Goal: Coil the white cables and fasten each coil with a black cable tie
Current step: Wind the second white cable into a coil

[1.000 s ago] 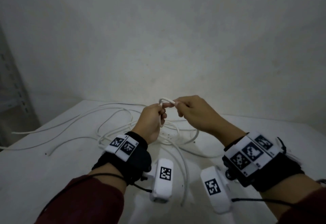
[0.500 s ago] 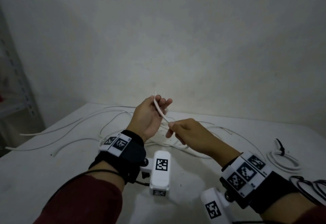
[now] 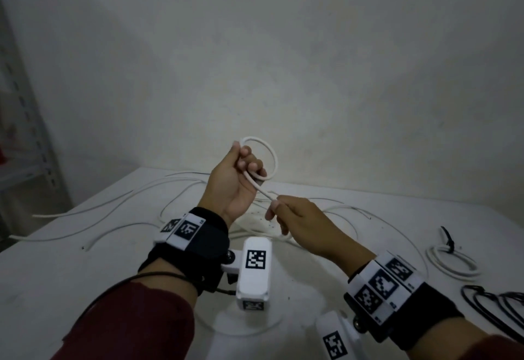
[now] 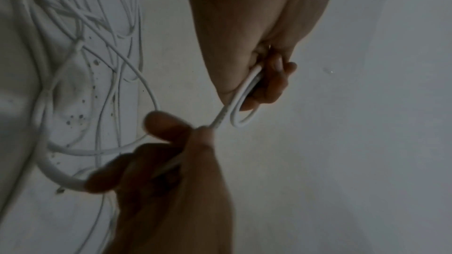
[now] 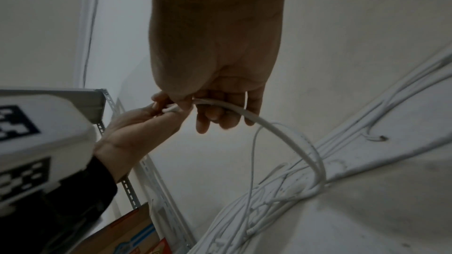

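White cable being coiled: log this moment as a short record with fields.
left hand: raised, grips the white cable
coil in hand: loop started, no tie on it
right hand: pinches the same cable just below
loose cables: spread on the table
finished coil: at right, black cable tie on it
spare ties: far right
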